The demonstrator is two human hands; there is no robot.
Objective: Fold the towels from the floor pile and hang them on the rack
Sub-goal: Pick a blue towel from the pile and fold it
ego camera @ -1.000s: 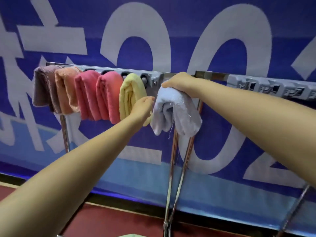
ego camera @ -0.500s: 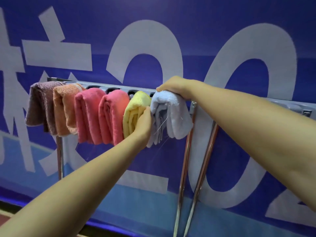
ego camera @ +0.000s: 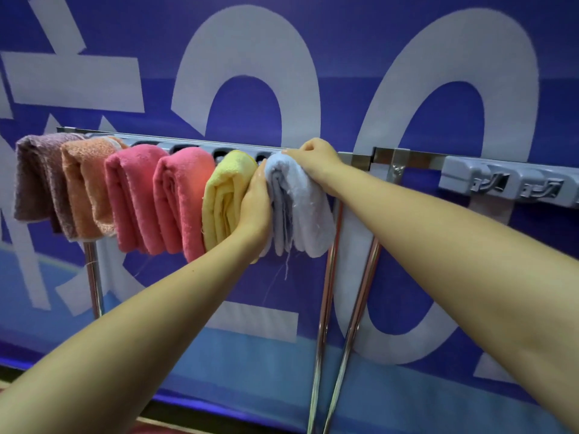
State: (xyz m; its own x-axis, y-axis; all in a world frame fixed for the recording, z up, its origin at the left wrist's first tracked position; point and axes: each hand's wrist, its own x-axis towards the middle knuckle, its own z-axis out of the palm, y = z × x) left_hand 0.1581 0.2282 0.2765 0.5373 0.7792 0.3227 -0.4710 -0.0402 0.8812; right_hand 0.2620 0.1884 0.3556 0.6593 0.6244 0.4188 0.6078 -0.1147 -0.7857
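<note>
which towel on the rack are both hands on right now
The pale blue towel, last on the right of the row. The right hand grips its top at the rack; the left hand presses its side, wedged against the yellow towel.

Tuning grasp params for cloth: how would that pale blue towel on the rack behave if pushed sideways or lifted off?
The pale blue towel is probably floppy: its folded layers droop over the rack. Likely light, being thin folded cloth. Pushed sideways, it may bunch rather than slide cleanly; loose threads at its hem could snag. The left hand and right hand both steady it.
</note>
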